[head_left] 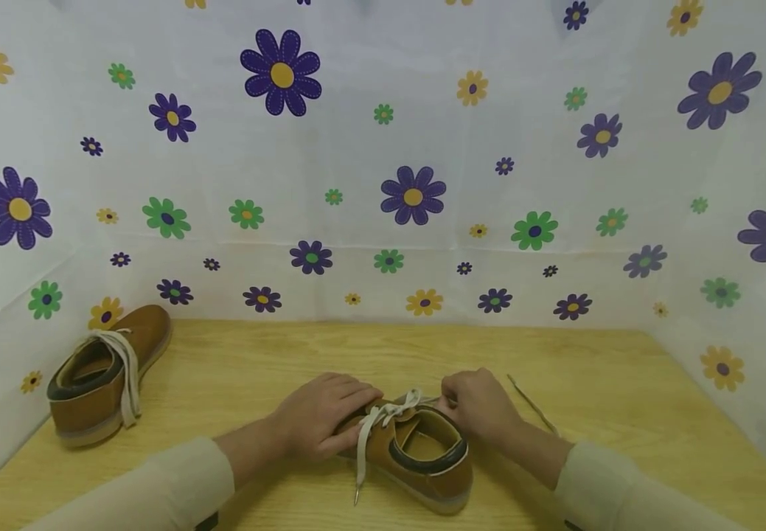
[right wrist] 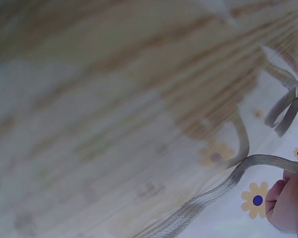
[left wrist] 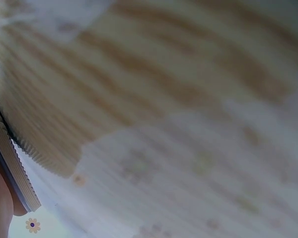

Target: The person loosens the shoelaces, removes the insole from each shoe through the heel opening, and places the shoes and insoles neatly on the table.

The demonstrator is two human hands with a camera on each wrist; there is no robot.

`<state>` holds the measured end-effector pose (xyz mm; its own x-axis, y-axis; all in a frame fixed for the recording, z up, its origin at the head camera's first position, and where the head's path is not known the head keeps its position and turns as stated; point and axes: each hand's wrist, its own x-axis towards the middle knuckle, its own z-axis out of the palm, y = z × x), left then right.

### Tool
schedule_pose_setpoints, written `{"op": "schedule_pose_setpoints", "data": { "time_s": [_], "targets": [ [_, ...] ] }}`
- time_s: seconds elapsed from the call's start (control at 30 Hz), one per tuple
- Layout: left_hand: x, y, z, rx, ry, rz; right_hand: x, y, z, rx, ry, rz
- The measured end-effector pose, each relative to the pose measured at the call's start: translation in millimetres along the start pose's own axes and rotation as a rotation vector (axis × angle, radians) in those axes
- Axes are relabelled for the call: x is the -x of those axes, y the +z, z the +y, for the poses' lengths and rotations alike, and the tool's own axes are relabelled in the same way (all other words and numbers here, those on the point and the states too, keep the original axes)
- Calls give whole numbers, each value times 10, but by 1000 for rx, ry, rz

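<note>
One white cloth, printed with purple, green and yellow flowers, fills the upper part of the head view and runs down both sides, and below it one pale wooden table spreads across the bottom. My two cream sleeves come in over the table, the left sleeve from the lower left corner and the right sleeve from the lower right, so my forearms slant inward toward each other. Two brown shoes are there: the near shoe sits at bottom centre between my hands, its long axis slanting, heel to the lower right and toe to the upper left under my fingers; the far shoe stands at the left, heel toward the lower left, toe toward the upper right. My left hand lies back up over the near shoe's toe, gripping it, fingers pointing right, thumb along the near side. My right hand, just beside the collar, has its fingers curled in tight, pinching the near lace, one length of which runs past my fist, lying to its right. Another length hangs down the shoe's left side. The far lace droops over its own shoe's side. Smallest is one pointed lace tip, dangling at bottom centre.
</note>
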<state>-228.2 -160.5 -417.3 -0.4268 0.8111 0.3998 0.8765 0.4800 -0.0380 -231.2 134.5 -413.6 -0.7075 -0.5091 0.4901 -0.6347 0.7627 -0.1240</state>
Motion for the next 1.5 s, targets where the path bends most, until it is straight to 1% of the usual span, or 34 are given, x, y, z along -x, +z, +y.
{"op": "schedule_pose_setpoints", "data": {
  "time_s": [0.2, 0.43, 0.63, 0.8, 1.07, 1.5],
  "targets": [
    [-4, 35, -34, 9, 1, 4, -6, 1, 24, -8, -10, 19],
    [-6, 58, -44, 9, 23, 22, 21, 1, 74, 33, 35, -2],
    [-4, 42, -24, 8, 20, 24, 41, -17, 61, 47, 19, 5],
    [-10, 38, -18, 2, 28, 25, 45, -18, 56, 46, 32, -3],
    [1, 44, -16, 1, 19, 14, 49, 2, 60, 51, 46, -17],
    [17, 17, -10, 7, 9, 3, 39, -4, 45, 57, 32, -1]
  ]
}}
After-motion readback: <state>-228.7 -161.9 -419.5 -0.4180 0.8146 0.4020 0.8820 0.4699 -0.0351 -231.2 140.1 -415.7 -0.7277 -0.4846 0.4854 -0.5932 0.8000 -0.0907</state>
